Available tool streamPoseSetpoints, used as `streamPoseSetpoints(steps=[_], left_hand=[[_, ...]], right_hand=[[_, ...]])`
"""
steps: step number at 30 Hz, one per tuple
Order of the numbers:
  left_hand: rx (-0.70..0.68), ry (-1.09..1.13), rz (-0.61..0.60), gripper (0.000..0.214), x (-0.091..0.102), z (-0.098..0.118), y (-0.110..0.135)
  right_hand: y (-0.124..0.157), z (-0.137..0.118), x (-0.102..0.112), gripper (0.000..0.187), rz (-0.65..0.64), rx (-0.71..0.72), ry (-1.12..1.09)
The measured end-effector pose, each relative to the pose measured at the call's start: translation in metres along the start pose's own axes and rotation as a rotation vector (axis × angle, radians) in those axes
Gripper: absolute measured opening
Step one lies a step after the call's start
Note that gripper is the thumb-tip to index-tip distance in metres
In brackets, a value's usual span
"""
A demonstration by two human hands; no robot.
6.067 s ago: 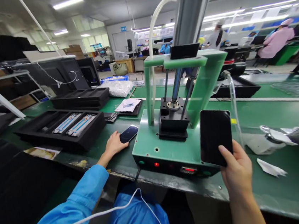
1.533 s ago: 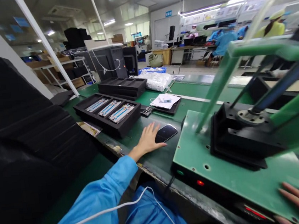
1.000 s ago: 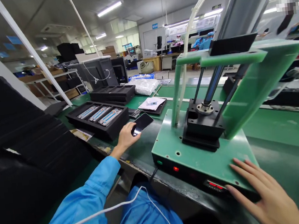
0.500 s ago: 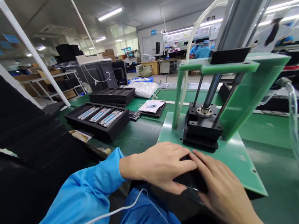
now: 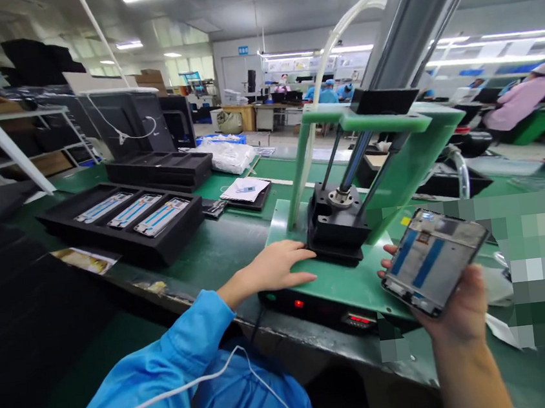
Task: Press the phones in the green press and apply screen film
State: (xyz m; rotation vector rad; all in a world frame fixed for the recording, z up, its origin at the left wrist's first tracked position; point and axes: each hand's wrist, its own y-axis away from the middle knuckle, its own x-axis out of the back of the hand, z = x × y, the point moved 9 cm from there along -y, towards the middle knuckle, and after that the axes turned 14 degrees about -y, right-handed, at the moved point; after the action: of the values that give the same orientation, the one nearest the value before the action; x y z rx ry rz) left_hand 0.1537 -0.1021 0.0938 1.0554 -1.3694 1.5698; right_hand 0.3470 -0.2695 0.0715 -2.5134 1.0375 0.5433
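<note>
Head view: the right hand (image 5: 453, 308) has its fingers clenched on an opened phone (image 5: 434, 261) above the green press base (image 5: 344, 284), where a slipping grip could drop it; the left hand (image 5: 270, 272) lies open.

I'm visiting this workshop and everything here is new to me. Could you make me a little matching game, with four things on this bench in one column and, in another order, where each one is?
Things:
1. Left hand
2. Right hand
3. Three blue-striped phone panels
4. Red indicator light

Places:
A. In a black foam tray
B. On the dark front panel of the press fixture
C. Flat on the green base plate
D. Raised above the bench, holding a phone panel

Pairs: 1-C, 2-D, 3-A, 4-B
</note>
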Motion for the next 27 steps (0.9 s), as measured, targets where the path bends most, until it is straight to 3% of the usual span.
streamPoseSetpoints(steps=[4,12,19,27], left_hand=[[-0.042,-0.059,-0.100,0.065,-0.016,0.006,-0.008],[-0.059,-0.048,-0.143,0.065,-0.019,0.006,-0.009],[-0.062,-0.042,-0.145,0.063,-0.021,0.005,-0.010],[-0.052,-0.057,-0.158,0.062,-0.022,0.006,-0.008]], right_hand=[[-0.002,0.005,-0.005,0.078,-0.009,-0.066,-0.106],[0.001,0.005,-0.010,0.080,0.082,-0.095,-0.255],[0.003,0.000,-0.010,0.078,0.055,-0.059,-0.263],[0.004,0.004,-0.020,0.088,-0.047,-0.158,-0.393]])
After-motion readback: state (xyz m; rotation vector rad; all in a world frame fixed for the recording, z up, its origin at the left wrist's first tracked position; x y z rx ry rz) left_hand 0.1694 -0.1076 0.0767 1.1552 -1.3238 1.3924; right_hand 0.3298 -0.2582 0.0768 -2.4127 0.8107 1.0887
